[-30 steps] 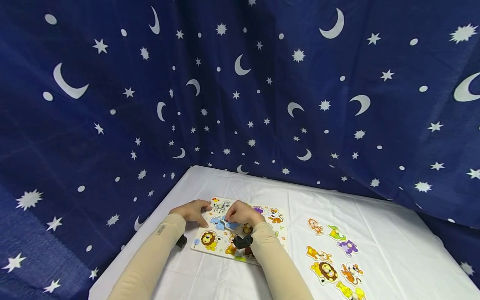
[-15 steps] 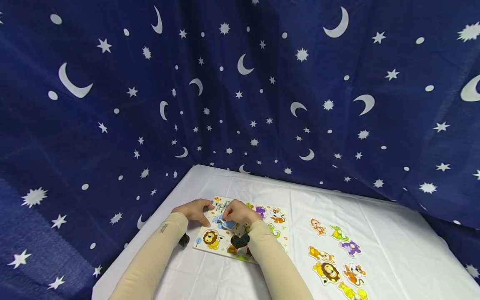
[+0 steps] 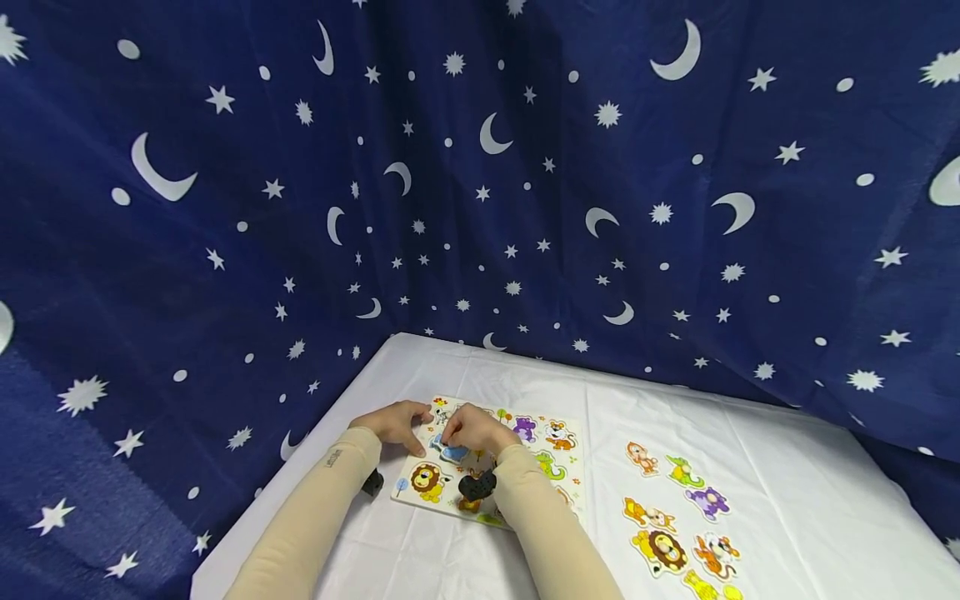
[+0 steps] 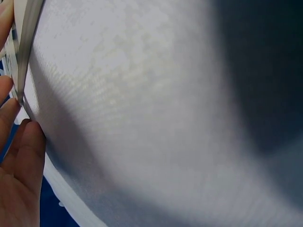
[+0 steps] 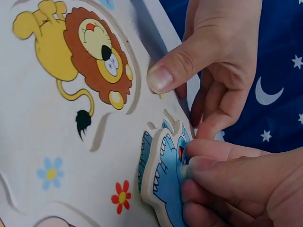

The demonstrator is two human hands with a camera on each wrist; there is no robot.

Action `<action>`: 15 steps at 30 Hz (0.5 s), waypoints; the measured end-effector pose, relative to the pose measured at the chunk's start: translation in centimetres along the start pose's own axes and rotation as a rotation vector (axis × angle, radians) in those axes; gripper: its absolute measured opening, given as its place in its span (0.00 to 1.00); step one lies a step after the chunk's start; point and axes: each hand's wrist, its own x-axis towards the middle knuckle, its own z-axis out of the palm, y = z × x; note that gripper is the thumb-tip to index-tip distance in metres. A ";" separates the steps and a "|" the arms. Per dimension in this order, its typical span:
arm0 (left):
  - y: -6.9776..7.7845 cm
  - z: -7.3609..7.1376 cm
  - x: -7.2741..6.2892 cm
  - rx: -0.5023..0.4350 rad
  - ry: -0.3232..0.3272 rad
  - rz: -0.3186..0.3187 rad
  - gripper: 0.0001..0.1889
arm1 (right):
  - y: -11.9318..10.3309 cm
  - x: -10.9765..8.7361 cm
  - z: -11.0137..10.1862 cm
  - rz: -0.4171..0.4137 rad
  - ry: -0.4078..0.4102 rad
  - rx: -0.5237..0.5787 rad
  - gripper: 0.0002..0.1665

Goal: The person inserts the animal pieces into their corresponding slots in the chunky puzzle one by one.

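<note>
A wooden animal puzzle board [image 3: 401,495] lies on the white table. At its left edge is my left hand [image 3: 396,423], thumb on the top face and the other fingers bent against the side; in the left wrist view the fingertips [image 4: 32,137] show along that edge. My right hand [image 3: 477,430] pinches the small knob of a blue animal puzzle piece [image 5: 165,177] between thumb and fingers. This piece sits tilted over the matching blue picture, whose edge peeks out beneath it. Beside it is a printed lion recess [image 5: 97,52].
Loose knobbed pieces lie right of the board: a monkey [image 3: 642,459], a crocodile [image 3: 686,472], a purple animal [image 3: 707,502], a fox-like one [image 3: 649,515], a lion [image 3: 660,552], a tiger [image 3: 717,556] and a yellow one [image 3: 705,585]. A starry blue curtain [image 3: 525,192] stands behind the table.
The blue piece has moved left over the blue picture, covering more of it. My left hand stays at the board's edge. The head view has shifted slightly.
</note>
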 end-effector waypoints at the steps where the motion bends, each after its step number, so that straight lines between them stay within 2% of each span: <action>1: 0.0 0.1 0.0 -0.001 0.002 -0.006 0.32 | 0.0 0.0 0.1 0.000 0.000 0.002 0.09; 8: -0.4 0.4 0.5 0.007 0.009 -0.031 0.31 | 0.0 0.2 0.4 0.002 0.008 0.000 0.08; 15: -0.4 0.3 0.4 0.034 0.008 -0.038 0.32 | -0.1 0.4 0.8 -0.028 0.007 -0.009 0.08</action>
